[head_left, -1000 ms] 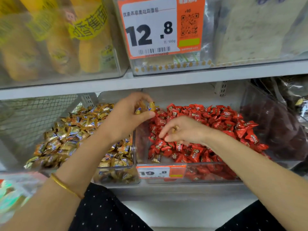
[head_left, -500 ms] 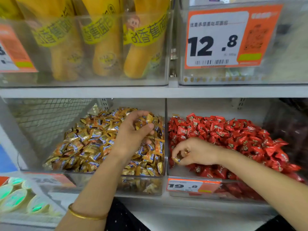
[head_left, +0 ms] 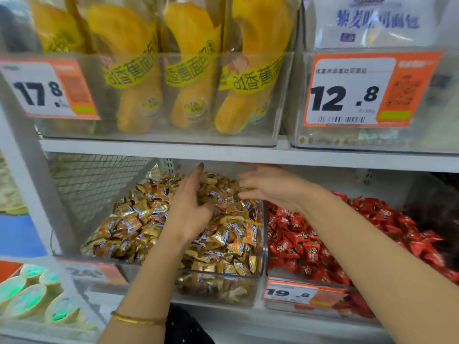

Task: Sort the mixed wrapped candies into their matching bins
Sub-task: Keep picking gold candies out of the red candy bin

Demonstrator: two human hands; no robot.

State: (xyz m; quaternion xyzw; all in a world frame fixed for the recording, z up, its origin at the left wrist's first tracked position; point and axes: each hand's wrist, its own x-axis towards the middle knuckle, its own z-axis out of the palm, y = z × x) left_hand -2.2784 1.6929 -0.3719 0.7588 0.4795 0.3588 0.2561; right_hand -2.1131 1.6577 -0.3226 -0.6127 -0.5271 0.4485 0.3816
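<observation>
Candies in gold wrappers point(head_left: 139, 224) fill the left bin point(head_left: 211, 291) to its rim. Red-wrapped candies point(head_left: 310, 244) fill the right bin point(head_left: 278, 274), just across the shared wall. Both hands are over the gold pile.

The left hand point(head_left: 191, 209) lies on the heap near the middle. Its fingers stretch toward the back edge and the thumb is spread to the side, pinching nothing that I can make out. The right hand point(head_left: 270, 187) reaches across the dividing wall to the gold bin's back right corner. It is palm down with the fingers fanned out, close under the shelf point(head_left: 173, 155) above, and it looks empty too.

No red wrapper shows on the gold surface, so the step in hand is probably a search for strays.

To do it well:
- Rake the top layer forward with flat fingers in shallow passes, so buried pieces turn up without spilling over the front rim.
- Work from the back corners, where the shelf shades the pile, toward the front edge.
- Pinch any odd wrapper singly.
- Carry it over the wall and drop it well inside the red bin.
</observation>
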